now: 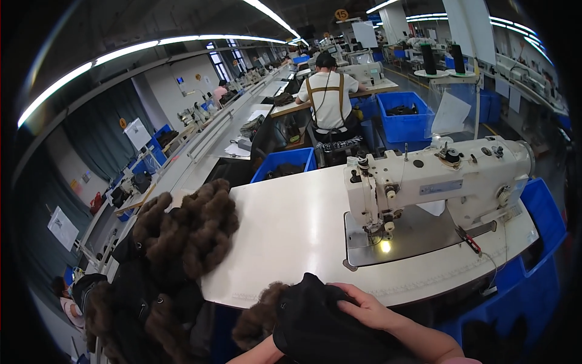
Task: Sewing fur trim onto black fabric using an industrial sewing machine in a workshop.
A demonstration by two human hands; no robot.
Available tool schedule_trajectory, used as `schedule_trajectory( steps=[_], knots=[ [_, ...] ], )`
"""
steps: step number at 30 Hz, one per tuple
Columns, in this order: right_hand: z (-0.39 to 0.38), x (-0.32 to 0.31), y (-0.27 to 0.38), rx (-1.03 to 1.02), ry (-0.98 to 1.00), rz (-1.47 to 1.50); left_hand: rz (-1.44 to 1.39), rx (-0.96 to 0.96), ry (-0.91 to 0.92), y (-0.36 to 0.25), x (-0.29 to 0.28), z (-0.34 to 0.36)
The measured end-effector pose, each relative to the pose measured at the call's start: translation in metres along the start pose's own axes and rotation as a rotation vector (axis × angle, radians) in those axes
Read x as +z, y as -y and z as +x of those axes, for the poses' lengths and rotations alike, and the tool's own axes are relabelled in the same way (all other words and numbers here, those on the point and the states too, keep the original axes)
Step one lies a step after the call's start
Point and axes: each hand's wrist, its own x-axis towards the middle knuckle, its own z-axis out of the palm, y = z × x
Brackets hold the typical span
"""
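Below the table's front edge I hold up a black garment (315, 321) with brown fluffy fur trim (262, 318) along its left side. My right hand (367, 308) is closed on the garment's upper right part, with the cloth between thumb and fingers. Black cloth covers my left hand; only the left forearm (259, 352) shows, running up under it. To the right of centre stands a white sewing machine (436, 182), its lamp lit near the needle. The garment is in front of the machine and apart from it.
A pile of brown fur trim (191, 227) and dark garments (136, 297) hangs over the table's left side. Red-handled snips (470, 241) lie on the machine bed's right. Blue bins (403, 124) stand around. Ahead, a seated person (329, 100) faces away at another machine.
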Motion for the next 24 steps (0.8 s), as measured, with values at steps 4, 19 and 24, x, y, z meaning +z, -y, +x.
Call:
schedule_trajectory(
  steps=[4,19,24],
  knots=[
    [0.001,0.006,0.003,0.109,-0.001,0.028,0.389,0.196,0.125,-0.028,0.004,0.003],
    [-0.007,0.011,0.057,-0.775,-0.133,-0.854,0.594,0.761,0.062,-0.096,0.039,-0.031],
    [0.016,0.063,0.061,-0.97,0.442,-1.122,0.648,0.685,0.178,-0.077,0.026,-0.019]
  ],
)
